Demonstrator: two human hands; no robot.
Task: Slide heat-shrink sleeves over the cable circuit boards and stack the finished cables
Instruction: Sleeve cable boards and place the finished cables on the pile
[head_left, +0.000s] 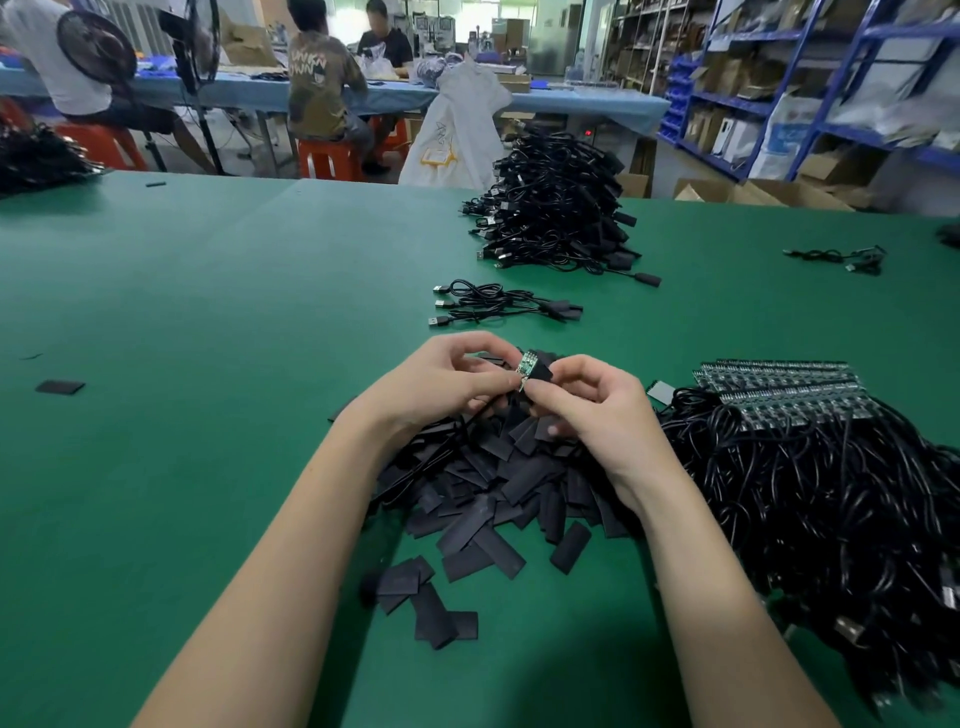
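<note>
Head view: two bare hands met over the green felt-covered table (208, 291), near the frame's centre. The left hand (441, 384) curled its fingers and pinched the small green circuit board (529, 364) on its thin black cable (480, 410); the right hand (587, 400) pinched the flat black heat-shrink sleeve (540, 378) between thumb and forefinger, its mouth part-way over the board — one board, one sleeve in hand. Both forearms rose from 6 o'clock.

Under the hands lay a heap of loose black sleeves (483, 483), too many to count. At 3 o'clock sat a tangled mass of unsleeved black cables (810, 499) with rows of bare boards (779, 384), cut off by the frame edge. At 12 o'clock, three finished cables (498, 304) lay side by side, and beyond them a tall stack of finished black cables (556, 208). One stray sleeve (60, 387) lay at 9 o'clock. Two seated people worked at a far blue table (571, 101) — details there were blurred.
</note>
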